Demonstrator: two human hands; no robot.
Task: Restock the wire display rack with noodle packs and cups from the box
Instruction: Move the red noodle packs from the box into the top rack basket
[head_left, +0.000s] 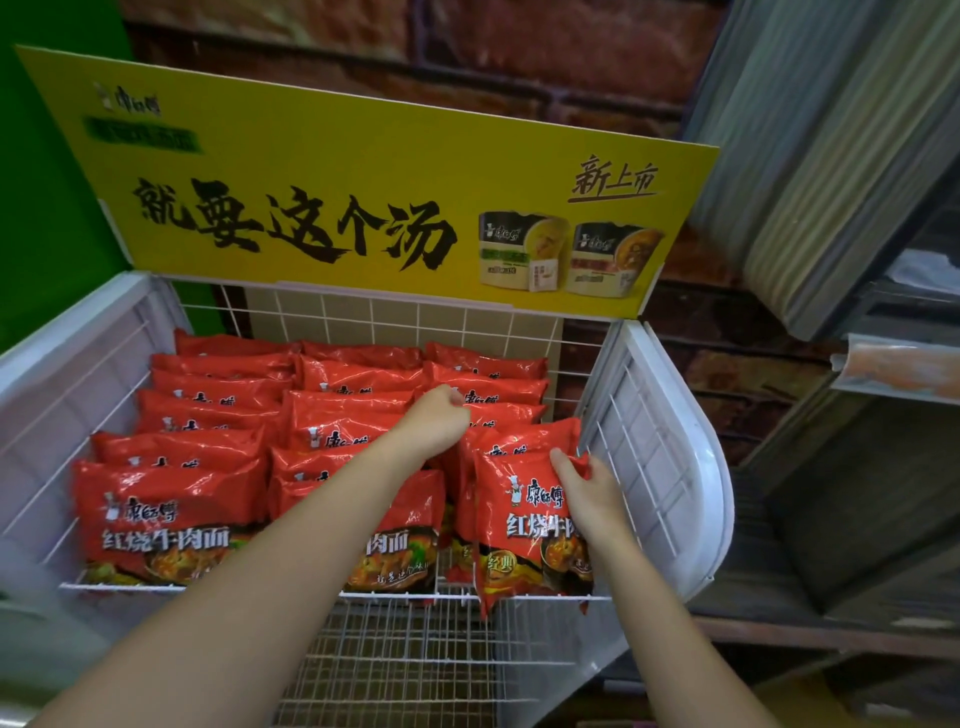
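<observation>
The right hand (589, 493) pinches the crumpled top right corner of a red noodle pack (519, 530), with the thumb on the printed face and the fingers folded behind the foil. This pack stands upright at the front of the right-hand column, and its lower edge hangs over the front wire of the wire display rack (208, 587). Just left of the thumb the pack shows a chef figure and the brand 康师傅. Below that is 红烧牛肉, the last character hidden by the wrist, and lower still a round gold badge reading 经典.

Up and to the left of that grip, the left hand (434, 421) rests on the packs farther back in the same column. Its fingers are curled with the knuckles toward the camera and the tips are hidden, so I cannot tell whether they pinch a pack.

Left of both hands, more red packs (218, 410) fill the middle and left columns, leaning one behind another. The front left pack (171, 514) reads 康师傅 and 红烧牛肉面.

Just right of the right hand stands the rack's white side panel (670, 441).

Beyond the left hand, above the rack's back grid, a yellow sign (337, 171) carries 就要这个汤 in black brush strokes. It has 新上市 at the upper right, a 康师傅 logo at the upper left, and two pictured pouches (571, 254).
</observation>
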